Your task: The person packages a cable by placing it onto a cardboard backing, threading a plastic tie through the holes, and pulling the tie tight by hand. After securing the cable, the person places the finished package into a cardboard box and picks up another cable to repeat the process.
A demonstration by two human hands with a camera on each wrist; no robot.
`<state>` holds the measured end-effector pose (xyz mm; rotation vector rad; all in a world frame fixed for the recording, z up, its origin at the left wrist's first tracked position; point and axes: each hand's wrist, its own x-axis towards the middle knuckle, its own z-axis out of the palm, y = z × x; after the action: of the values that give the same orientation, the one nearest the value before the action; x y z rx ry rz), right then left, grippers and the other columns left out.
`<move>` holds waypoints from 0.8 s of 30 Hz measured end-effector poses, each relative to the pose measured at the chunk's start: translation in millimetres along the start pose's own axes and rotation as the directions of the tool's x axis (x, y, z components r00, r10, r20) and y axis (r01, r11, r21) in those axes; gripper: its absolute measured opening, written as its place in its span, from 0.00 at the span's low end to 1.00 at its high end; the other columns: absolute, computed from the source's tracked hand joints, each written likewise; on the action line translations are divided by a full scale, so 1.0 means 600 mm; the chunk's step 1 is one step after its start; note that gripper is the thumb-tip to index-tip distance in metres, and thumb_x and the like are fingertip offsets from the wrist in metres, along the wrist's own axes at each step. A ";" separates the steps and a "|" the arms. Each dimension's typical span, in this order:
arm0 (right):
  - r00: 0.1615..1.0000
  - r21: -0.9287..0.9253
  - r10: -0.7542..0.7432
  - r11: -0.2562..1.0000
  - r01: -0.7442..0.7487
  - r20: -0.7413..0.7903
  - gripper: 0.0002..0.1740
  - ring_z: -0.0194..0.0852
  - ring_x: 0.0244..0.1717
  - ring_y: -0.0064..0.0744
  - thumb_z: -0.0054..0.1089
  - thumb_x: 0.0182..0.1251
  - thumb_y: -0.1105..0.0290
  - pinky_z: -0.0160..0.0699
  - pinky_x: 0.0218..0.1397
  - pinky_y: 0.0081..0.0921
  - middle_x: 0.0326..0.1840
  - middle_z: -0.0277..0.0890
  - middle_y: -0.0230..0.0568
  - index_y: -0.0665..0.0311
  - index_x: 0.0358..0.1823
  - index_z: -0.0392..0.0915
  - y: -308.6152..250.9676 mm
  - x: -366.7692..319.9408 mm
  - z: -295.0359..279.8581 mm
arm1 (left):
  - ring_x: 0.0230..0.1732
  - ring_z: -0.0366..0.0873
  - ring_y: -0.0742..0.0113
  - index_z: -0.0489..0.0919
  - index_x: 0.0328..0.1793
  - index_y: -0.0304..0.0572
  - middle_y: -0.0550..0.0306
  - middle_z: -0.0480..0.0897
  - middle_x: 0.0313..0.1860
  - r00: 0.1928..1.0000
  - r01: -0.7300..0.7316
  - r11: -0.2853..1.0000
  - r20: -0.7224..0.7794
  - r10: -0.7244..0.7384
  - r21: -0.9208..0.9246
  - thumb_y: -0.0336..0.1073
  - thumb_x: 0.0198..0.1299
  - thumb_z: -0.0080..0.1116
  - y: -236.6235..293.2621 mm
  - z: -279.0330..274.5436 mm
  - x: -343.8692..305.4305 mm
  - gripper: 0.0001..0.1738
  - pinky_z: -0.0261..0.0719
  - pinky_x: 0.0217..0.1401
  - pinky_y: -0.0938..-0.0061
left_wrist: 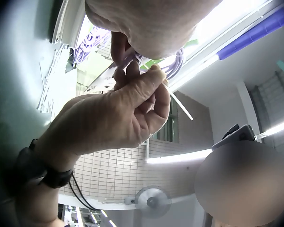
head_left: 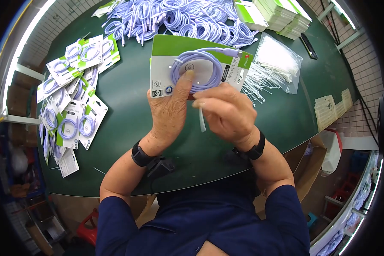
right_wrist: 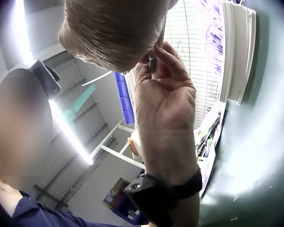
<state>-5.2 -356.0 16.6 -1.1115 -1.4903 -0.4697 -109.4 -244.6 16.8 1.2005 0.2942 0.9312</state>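
Note:
In the head view my left hand [head_left: 170, 113] grips a white and green packaging card [head_left: 162, 64], its thumb pressed on the front. A coiled lilac USB-C cable [head_left: 219, 70] lies against the card's face, its connector toward the upper right. My right hand [head_left: 228, 112] is at the card's lower edge, pinching a thin white cable tie [head_left: 202, 121] whose end hangs down below the fingertips. The left wrist view shows that cable tie [left_wrist: 182, 105] sticking out past the right hand's [left_wrist: 118, 111] thumb. In the right wrist view the left hand [right_wrist: 165, 109] holds the card from below.
Loose coiled lilac cables [head_left: 179, 19] are heaped at the back of the green table [head_left: 128, 141]. Carded cables [head_left: 68, 128] pile up on the left. At right are a bag of white cable ties [head_left: 279, 59], stacked cards [head_left: 281, 17] and a black cutter [head_left: 308, 46].

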 end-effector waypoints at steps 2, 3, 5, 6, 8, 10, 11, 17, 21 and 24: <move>0.988 0.034 0.123 0.992 -0.120 -0.097 0.14 0.89 0.35 0.39 0.79 0.63 0.82 0.88 0.37 0.31 0.40 0.89 0.48 0.66 0.46 0.85 -0.001 -0.001 -0.003 | 0.42 0.88 0.72 0.83 0.61 0.31 0.54 0.89 0.50 0.999 0.031 0.999 -0.006 -0.032 -0.020 0.32 0.77 0.66 0.005 0.007 -0.007 0.14 0.92 0.37 0.74; 0.988 0.033 0.122 0.992 -0.119 -0.092 0.14 0.89 0.35 0.39 0.79 0.63 0.82 0.88 0.37 0.31 0.40 0.89 0.48 0.66 0.46 0.85 0.000 0.000 -0.006 | 0.41 0.88 0.71 0.83 0.61 0.31 0.54 0.89 0.49 0.998 0.063 0.997 -0.007 -0.063 -0.036 0.33 0.77 0.66 0.009 0.012 -0.012 0.13 0.92 0.35 0.75; 0.983 -0.037 0.168 0.985 -0.171 -0.071 0.12 0.90 0.35 0.39 0.78 0.64 0.82 0.88 0.37 0.30 0.38 0.89 0.47 0.66 0.46 0.85 0.005 0.002 -0.013 | 0.39 0.89 0.71 0.83 0.60 0.31 0.54 0.90 0.48 0.996 0.092 0.994 -0.011 -0.093 -0.058 0.33 0.77 0.66 0.008 0.015 -0.014 0.13 0.91 0.34 0.75; 0.980 -0.072 0.191 0.978 -0.195 -0.062 0.12 0.90 0.35 0.38 0.78 0.65 0.82 0.88 0.37 0.30 0.38 0.89 0.47 0.66 0.46 0.85 0.006 0.003 -0.015 | 0.39 0.89 0.71 0.83 0.60 0.31 0.54 0.90 0.48 0.996 0.094 0.995 -0.001 -0.094 -0.044 0.33 0.77 0.66 0.005 0.014 -0.015 0.13 0.91 0.33 0.76; 0.988 -0.105 0.148 0.983 -0.152 -0.048 0.13 0.89 0.35 0.38 0.78 0.64 0.83 0.87 0.36 0.30 0.38 0.89 0.47 0.66 0.47 0.85 0.012 0.007 -0.015 | 0.38 0.89 0.71 0.83 0.60 0.31 0.54 0.90 0.47 0.996 0.091 0.996 0.018 -0.091 -0.017 0.33 0.77 0.66 -0.001 0.011 -0.014 0.13 0.90 0.31 0.77; 0.997 -0.166 0.067 0.984 -0.070 -0.025 0.14 0.87 0.35 0.38 0.78 0.62 0.83 0.85 0.36 0.30 0.39 0.89 0.46 0.67 0.48 0.86 0.017 0.011 -0.015 | 0.38 0.89 0.71 0.83 0.60 0.30 0.54 0.90 0.47 0.995 0.094 0.995 0.013 -0.094 -0.016 0.33 0.77 0.66 -0.004 0.008 -0.014 0.13 0.90 0.31 0.77; 0.998 -0.165 0.060 0.984 -0.062 -0.015 0.14 0.87 0.35 0.38 0.78 0.62 0.83 0.85 0.36 0.30 0.39 0.89 0.46 0.67 0.48 0.86 0.016 0.015 -0.016 | 0.37 0.89 0.71 0.83 0.60 0.30 0.54 0.90 0.47 0.995 0.103 0.995 0.011 -0.103 -0.007 0.34 0.77 0.66 -0.006 0.006 -0.014 0.13 0.90 0.31 0.77; 0.994 -0.338 -0.063 0.937 0.089 0.087 0.21 0.80 0.35 0.38 0.79 0.56 0.85 0.77 0.34 0.31 0.42 0.87 0.41 0.66 0.52 0.88 0.010 0.024 -0.018 | 0.36 0.88 0.72 0.83 0.60 0.31 0.55 0.89 0.46 0.994 0.105 0.994 -0.006 -0.105 -0.019 0.34 0.77 0.66 -0.005 0.002 -0.010 0.14 0.90 0.31 0.76; 0.992 -0.325 -0.076 0.940 0.103 0.097 0.22 0.79 0.36 0.37 0.80 0.54 0.84 0.77 0.34 0.30 0.44 0.87 0.39 0.63 0.51 0.89 0.011 0.025 -0.023 | 0.36 0.87 0.73 0.84 0.59 0.32 0.56 0.89 0.44 0.991 0.133 0.991 -0.003 -0.133 0.000 0.34 0.76 0.67 -0.002 0.003 -0.015 0.13 0.90 0.31 0.77; 0.989 -0.296 -0.076 0.949 0.110 0.125 0.22 0.79 0.37 0.36 0.81 0.52 0.84 0.78 0.35 0.29 0.46 0.87 0.38 0.61 0.50 0.90 0.003 0.025 -0.032 | 0.37 0.87 0.75 0.85 0.58 0.33 0.58 0.89 0.42 0.996 0.086 0.996 -0.011 -0.086 0.006 0.33 0.76 0.67 0.006 0.010 -0.018 0.11 0.88 0.32 0.78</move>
<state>8.3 -364.7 34.5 -1.3272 -1.6103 -0.7311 -113.6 -256.2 19.3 1.1801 0.3543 0.8628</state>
